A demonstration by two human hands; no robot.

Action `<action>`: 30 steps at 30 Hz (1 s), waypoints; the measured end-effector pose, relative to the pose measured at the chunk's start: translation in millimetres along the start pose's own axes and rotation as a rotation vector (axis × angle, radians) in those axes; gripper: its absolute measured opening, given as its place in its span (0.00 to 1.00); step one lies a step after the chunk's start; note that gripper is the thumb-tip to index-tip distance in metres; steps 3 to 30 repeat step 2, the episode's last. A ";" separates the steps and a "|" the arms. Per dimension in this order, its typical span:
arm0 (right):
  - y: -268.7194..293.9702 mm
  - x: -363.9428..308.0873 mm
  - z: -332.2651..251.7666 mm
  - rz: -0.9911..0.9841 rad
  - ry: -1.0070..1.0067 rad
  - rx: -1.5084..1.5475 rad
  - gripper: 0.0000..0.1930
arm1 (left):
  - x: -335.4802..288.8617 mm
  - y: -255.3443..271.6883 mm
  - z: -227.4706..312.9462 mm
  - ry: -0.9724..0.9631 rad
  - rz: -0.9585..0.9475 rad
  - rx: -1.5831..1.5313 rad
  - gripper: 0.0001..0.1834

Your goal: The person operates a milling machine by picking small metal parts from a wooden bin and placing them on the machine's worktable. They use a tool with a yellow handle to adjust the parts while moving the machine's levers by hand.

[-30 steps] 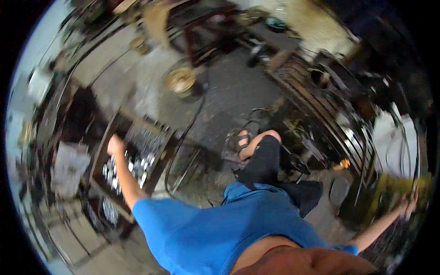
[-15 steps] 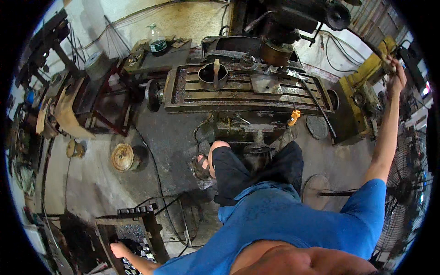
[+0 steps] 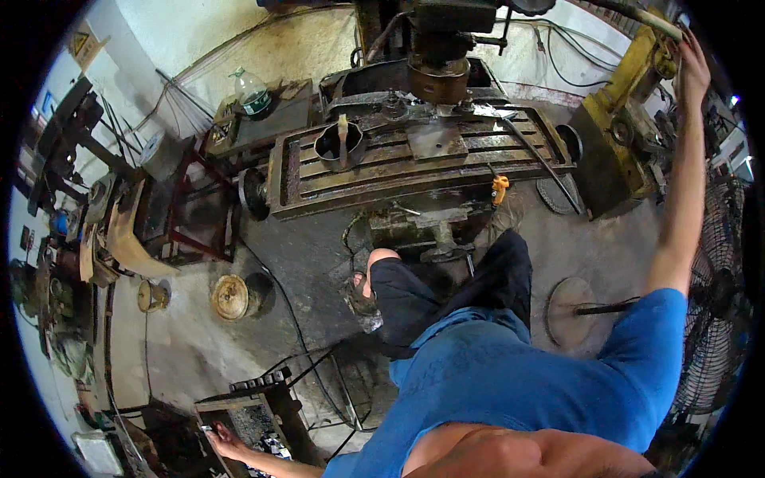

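My right hand (image 3: 693, 73) is raised at the far upper right, its fingers closed about the end of a long grey bar (image 3: 644, 17). At the lower left, my left hand (image 3: 229, 443) is beside a wooden-sided bin (image 3: 280, 410) of small dark and shiny metal pieces. A small pale metal piece (image 3: 209, 429) shows at its fingertips. Ahead of me is a slotted machine table (image 3: 382, 177), bearing a dark pot (image 3: 328, 145) with a brush (image 3: 343, 135) in it and a flat metal plate (image 3: 437, 143). Above it hangs the machine's round rusty head (image 3: 438, 80).
A row of metal blocks (image 3: 260, 381) lies along the bin's far edge. A stand fan (image 3: 709, 307) is close on my right. Cables (image 3: 291, 319) run over the floor past a round tub (image 3: 229, 298). An orange-handled tool (image 3: 500, 190) hangs at the table's front.
My view has tilted and shifted. My left hand has drawn to the bin's left edge, with a small pale piece now showing at its fingertips. My right hand stays at the bar's end.
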State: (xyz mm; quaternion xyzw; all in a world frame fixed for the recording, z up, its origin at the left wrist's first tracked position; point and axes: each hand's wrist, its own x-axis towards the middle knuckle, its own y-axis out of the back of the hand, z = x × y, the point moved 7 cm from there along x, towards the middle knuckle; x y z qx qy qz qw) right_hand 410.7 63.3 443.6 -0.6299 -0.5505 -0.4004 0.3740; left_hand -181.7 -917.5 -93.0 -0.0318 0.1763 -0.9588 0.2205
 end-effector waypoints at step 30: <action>15.9 -15.4 -4.6 -0.019 0.150 -0.007 0.25 | -17.4 -53.8 12.5 0.098 -0.161 -0.146 0.31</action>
